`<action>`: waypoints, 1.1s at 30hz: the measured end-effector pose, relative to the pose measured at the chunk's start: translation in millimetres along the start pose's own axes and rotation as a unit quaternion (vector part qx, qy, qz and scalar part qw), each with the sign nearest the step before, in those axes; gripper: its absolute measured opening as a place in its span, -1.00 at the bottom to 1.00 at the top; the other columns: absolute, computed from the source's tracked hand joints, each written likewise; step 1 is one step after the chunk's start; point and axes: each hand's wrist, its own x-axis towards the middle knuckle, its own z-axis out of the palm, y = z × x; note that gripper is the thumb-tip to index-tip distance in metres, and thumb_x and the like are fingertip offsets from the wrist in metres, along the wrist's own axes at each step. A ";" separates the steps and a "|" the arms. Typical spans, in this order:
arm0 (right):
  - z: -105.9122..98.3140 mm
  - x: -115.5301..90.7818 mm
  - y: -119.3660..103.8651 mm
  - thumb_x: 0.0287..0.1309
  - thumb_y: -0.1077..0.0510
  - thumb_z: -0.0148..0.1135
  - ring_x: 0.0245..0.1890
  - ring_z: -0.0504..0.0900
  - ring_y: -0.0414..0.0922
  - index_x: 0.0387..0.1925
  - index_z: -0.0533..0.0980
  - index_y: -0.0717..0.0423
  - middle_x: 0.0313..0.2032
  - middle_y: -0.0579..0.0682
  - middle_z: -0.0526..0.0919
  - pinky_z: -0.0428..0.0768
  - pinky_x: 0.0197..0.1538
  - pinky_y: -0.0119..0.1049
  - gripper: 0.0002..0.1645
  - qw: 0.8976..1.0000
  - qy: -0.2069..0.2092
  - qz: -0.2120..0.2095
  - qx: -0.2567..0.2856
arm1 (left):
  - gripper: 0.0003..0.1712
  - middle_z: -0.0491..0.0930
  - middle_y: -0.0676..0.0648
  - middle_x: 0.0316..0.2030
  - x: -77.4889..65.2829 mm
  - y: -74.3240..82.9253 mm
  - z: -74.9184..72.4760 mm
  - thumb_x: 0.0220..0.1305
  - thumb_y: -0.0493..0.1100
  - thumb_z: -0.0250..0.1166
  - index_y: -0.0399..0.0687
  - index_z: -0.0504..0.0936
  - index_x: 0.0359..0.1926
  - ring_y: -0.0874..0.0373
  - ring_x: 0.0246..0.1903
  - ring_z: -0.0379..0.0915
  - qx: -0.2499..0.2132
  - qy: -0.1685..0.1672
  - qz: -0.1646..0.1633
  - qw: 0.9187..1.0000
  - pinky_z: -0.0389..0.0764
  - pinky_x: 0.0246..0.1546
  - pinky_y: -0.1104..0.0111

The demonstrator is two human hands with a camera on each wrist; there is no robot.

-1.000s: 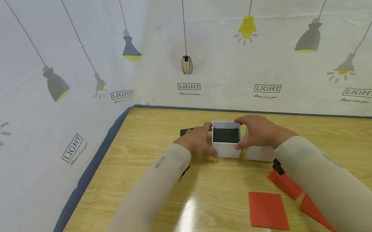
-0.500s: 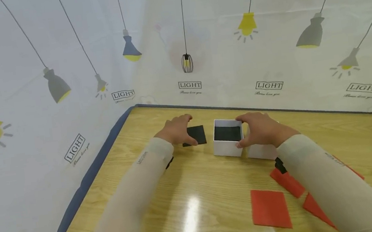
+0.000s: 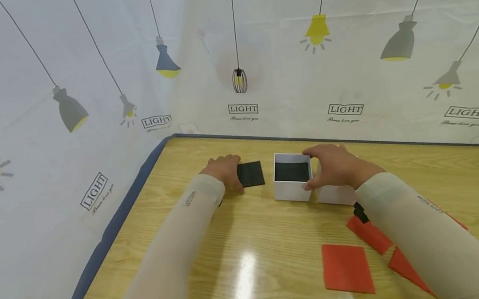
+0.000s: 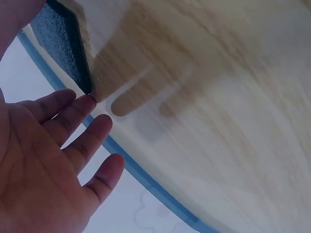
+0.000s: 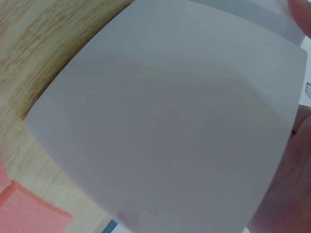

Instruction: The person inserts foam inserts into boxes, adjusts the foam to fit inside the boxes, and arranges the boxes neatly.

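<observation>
In the head view, my left hand (image 3: 226, 170) is at the left side of a black square foam pad (image 3: 250, 174) on the table. The left wrist view shows my straight, spread fingers (image 4: 85, 150), with fingertips right at one corner of the pad (image 4: 63, 43). With fingers at the far rim and thumb at the near side, my right hand (image 3: 334, 166) holds a white open-topped box (image 3: 290, 192). Black foam (image 3: 292, 172) lies inside that box. A second white box (image 3: 337, 195), partly hidden under my right hand, stands beside it and fills much of the right wrist view.
Several red foam pieces lie at the near right, among them a square (image 3: 348, 269) and others partly under the right sleeve (image 3: 426, 227). The wooden table (image 3: 278, 253) has a blue edge, with a lamp-printed curtain (image 3: 274, 66) behind it.
My left hand has left the white box and moved left to the black pad, uncovering more of it. My right hand has stayed at the box.
</observation>
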 end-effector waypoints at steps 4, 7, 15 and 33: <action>0.1 0.0 0.2 -0.05 -0.26 0.66 0.47 0.36 0.25 0.51 0.36 0.15 0.40 0.19 0.53 -0.14 0.52 0.51 0.19 1.000 -0.001 -0.001 0.002 | 0.13 0.42 -0.08 0.44 -2.6 2.3 -1.5 0.12 0.19 0.62 0.05 0.27 0.60 -0.11 0.37 0.38 0.018 0.001 0.007 1.000 0.20 0.52 -0.07; -0.5 -0.4 -0.1 -0.04 -0.26 0.66 0.48 0.35 0.24 0.52 0.35 0.15 0.41 0.18 0.52 -0.15 0.53 0.50 0.20 1.000 -0.003 -0.001 0.004 | 0.12 0.41 -0.06 0.46 -1.5 1.7 -1.2 0.13 0.17 0.63 0.11 0.27 0.61 -0.13 0.40 0.34 0.010 -0.001 0.004 1.000 0.22 0.51 -0.08; -1.7 -1.2 -1.2 -0.05 -0.26 0.67 0.49 0.34 0.25 0.52 0.35 0.15 0.40 0.19 0.53 -0.14 0.53 0.49 0.20 1.000 -0.005 0.003 0.004 | 0.09 0.42 -0.06 0.46 -0.2 2.0 -0.9 0.13 0.08 0.64 0.17 0.29 0.61 -0.19 0.36 0.35 -0.026 -0.002 0.012 1.000 0.38 0.37 -0.09; -2.7 -2.1 -0.4 -0.07 -0.26 0.68 0.49 0.34 0.24 0.53 0.34 0.14 0.41 0.18 0.52 -0.13 0.53 0.48 0.22 1.000 -0.007 0.003 -0.001 | 0.07 0.44 -0.09 0.38 1.8 2.4 2.9 0.16 0.03 0.54 0.13 0.23 0.63 -0.07 0.16 0.44 0.005 0.007 0.059 0.998 0.33 0.41 -0.05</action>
